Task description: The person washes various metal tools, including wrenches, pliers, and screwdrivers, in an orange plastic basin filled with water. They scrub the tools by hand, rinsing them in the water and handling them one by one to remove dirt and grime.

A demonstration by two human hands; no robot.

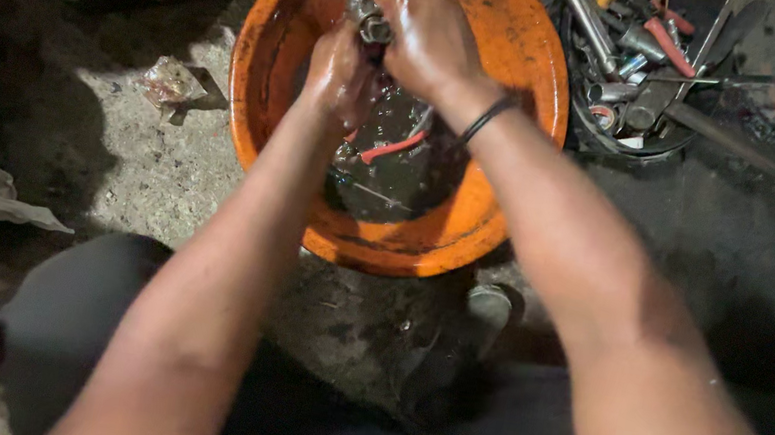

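Two wet hands, left hand (339,74) and right hand (430,37), both close their fingers around a small grimy metal part (369,15) at upper centre, over the orange basin (531,56) of dark liquid; cleaning looks midway, part still dirty. A red-handled tool (395,147) lies in the liquid below, a tool tub (645,52) upper right, crumpled wrapper (164,80) left; nothing blocks the hands.

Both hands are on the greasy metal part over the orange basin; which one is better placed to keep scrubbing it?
Probably the right hand: it lies on top of the metal part, while the left hand grips from below, steadying it above the orange basin.
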